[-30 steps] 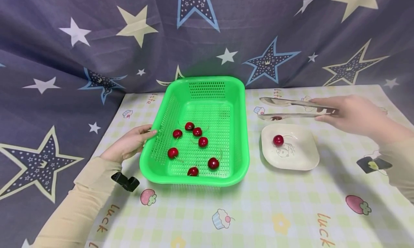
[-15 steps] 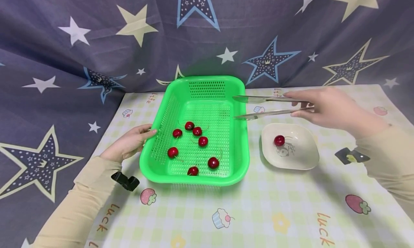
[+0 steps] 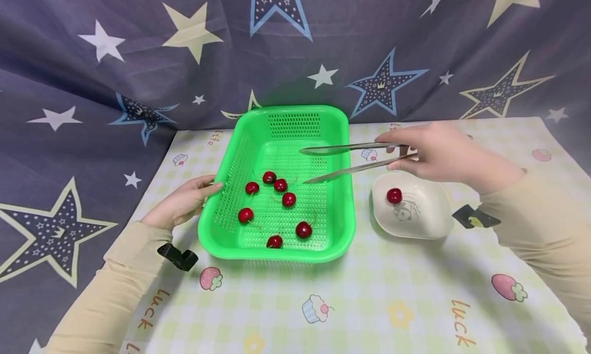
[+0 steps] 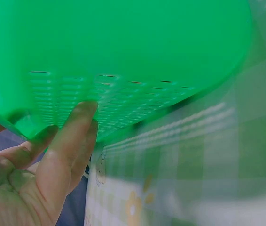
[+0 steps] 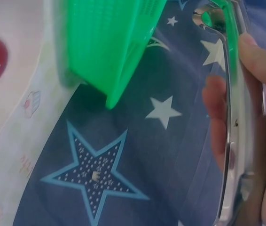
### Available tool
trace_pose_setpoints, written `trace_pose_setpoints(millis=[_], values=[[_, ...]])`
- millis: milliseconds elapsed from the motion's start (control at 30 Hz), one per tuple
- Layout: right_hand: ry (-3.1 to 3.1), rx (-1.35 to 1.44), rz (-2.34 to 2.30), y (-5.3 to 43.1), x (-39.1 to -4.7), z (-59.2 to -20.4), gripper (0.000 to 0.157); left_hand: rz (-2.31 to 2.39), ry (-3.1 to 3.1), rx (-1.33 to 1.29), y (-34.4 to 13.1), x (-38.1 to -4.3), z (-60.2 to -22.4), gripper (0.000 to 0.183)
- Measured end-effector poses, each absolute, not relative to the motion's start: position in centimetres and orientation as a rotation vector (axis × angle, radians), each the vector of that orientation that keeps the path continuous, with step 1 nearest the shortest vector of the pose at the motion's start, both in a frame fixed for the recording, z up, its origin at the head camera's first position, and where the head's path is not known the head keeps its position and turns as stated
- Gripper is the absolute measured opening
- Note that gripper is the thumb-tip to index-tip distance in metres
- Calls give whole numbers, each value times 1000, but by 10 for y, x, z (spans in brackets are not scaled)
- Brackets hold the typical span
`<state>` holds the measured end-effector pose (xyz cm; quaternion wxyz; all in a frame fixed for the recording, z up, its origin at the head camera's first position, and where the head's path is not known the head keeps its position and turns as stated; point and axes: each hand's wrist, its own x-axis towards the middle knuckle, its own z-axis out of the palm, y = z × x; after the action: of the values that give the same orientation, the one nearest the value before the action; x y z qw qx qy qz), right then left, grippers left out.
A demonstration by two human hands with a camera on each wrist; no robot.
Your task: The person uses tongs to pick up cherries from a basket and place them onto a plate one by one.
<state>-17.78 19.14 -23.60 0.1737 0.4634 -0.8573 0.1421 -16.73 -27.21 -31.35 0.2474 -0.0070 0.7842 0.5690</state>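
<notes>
Right grip [image 3: 438,153] clamped on tongs [image 3: 343,148], cherries [image 3: 289,199] leftward in green basket [image 3: 277,253], left grip [image 3: 186,200] pinching its side

The patterned cloth on the surface [image 3: 369,302] bears printed words in orange-brown lettering, set sideways in the head view. "luck" [image 3: 461,322] reads at the near right, and another "luck" [image 3: 154,309] at the near left, with a fragment of lettering [image 3: 132,348] below it cut by the picture's edge. Smaller, "life" [image 3: 215,137] stands at the far left. In the right wrist view, orange lettering [image 5: 26,165] on the cloth is too blurred to read surely.
</notes>
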Motion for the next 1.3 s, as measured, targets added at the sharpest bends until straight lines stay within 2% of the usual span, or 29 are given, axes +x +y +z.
trace_pose_setpoints(millis=[500, 1300], values=[[-2646, 1363, 341, 162, -166, -241, 38, 1567, 2113, -17, -271, -167, -314, 60], [-2710, 1510, 185, 134, -167, -257, 25, 1600, 2102, -8, -272, -166, -314, 61]])
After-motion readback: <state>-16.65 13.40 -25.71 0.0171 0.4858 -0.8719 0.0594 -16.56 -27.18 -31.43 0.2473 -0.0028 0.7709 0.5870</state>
